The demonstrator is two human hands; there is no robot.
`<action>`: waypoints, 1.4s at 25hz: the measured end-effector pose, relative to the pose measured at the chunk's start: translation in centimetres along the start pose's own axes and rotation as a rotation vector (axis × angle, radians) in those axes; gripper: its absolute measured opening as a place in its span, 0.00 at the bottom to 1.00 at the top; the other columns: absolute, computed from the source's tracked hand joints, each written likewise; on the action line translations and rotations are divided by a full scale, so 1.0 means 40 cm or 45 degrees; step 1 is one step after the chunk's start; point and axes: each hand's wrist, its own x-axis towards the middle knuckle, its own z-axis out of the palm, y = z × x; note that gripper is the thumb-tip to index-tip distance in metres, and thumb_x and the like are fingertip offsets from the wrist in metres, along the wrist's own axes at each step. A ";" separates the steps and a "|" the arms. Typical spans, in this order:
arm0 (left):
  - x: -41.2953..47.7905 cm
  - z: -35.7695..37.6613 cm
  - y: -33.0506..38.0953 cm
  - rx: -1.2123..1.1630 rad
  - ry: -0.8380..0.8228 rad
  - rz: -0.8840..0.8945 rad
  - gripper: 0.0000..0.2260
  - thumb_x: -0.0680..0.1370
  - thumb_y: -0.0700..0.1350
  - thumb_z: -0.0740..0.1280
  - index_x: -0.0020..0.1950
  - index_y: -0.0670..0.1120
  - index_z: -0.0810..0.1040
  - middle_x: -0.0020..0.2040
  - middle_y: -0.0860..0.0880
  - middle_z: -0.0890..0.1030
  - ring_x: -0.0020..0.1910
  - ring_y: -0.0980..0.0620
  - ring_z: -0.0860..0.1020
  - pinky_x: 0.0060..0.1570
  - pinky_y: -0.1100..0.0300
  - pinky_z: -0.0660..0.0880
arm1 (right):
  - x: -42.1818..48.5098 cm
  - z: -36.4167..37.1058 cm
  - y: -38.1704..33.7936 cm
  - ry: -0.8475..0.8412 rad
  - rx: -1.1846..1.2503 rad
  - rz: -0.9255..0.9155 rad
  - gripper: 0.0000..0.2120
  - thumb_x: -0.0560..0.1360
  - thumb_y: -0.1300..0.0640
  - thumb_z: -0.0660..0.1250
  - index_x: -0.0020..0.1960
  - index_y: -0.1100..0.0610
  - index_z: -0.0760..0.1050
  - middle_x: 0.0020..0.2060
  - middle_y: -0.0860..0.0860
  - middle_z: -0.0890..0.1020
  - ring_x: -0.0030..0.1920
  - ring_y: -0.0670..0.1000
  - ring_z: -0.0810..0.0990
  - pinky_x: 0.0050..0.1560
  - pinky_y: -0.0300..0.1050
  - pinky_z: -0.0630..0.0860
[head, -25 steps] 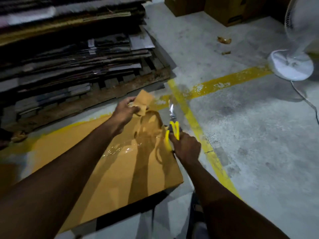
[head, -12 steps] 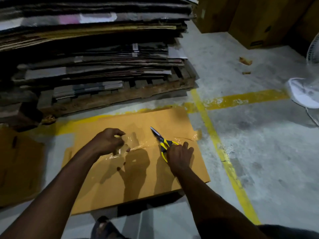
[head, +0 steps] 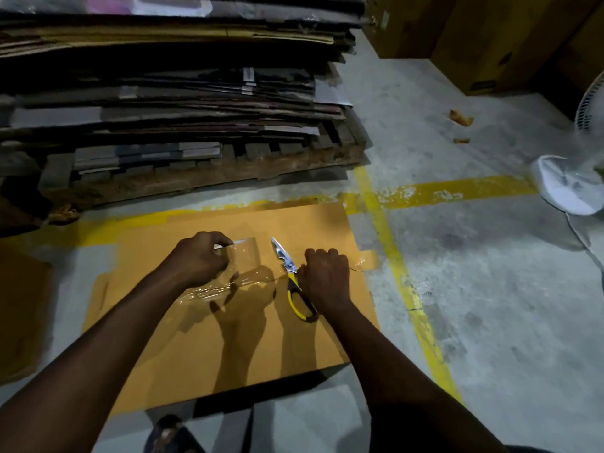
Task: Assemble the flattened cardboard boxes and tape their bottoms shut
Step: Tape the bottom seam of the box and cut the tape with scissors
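A brown cardboard box lies on the concrete floor with a broad face up. A strip of clear tape runs across its seam and ends over the right edge. My left hand grips a clear tape roll just above the strip, near the box's middle. My right hand is curled over yellow-and-black scissors that rest on the box, blades closed and pointing away from me. The hand presses down beside the tape's right end.
A wooden pallet stacked with flattened cartons stands just behind the box. Yellow floor lines cross at the right. A white fan with its cable stands at far right. Brown boxes sit at the back; another carton lies left.
The box face has come down flat and nearer me. The scissors went from held upright at the tape's end to lying low on the box. My left hand shifted right along the tape.
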 end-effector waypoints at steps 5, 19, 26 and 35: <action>0.014 0.023 -0.010 0.120 -0.025 -0.038 0.14 0.77 0.40 0.66 0.62 0.50 0.76 0.56 0.44 0.79 0.50 0.45 0.76 0.42 0.57 0.68 | -0.090 0.169 0.114 0.060 0.181 0.101 0.26 0.82 0.48 0.48 0.69 0.64 0.72 0.68 0.62 0.74 0.70 0.64 0.70 0.71 0.61 0.62; 0.017 0.024 -0.080 0.041 0.075 -0.148 0.20 0.76 0.42 0.66 0.68 0.50 0.70 0.54 0.44 0.79 0.45 0.43 0.81 0.48 0.51 0.77 | -0.044 0.146 0.119 0.041 0.447 0.672 0.30 0.81 0.46 0.48 0.74 0.65 0.64 0.71 0.63 0.69 0.64 0.65 0.74 0.62 0.57 0.71; 0.030 0.006 -0.179 -0.120 0.269 -0.247 0.24 0.77 0.42 0.66 0.72 0.49 0.65 0.52 0.41 0.80 0.44 0.42 0.82 0.50 0.48 0.76 | -0.031 0.135 0.197 -0.057 0.474 0.829 0.20 0.84 0.46 0.50 0.53 0.60 0.72 0.49 0.61 0.81 0.50 0.64 0.80 0.47 0.53 0.74; 0.029 0.006 -0.387 -0.253 0.623 -0.571 0.33 0.76 0.44 0.66 0.75 0.42 0.52 0.63 0.32 0.72 0.57 0.30 0.75 0.56 0.38 0.74 | -0.032 0.155 0.173 -0.012 0.430 0.762 0.20 0.82 0.46 0.53 0.68 0.58 0.63 0.58 0.63 0.78 0.53 0.67 0.79 0.52 0.59 0.73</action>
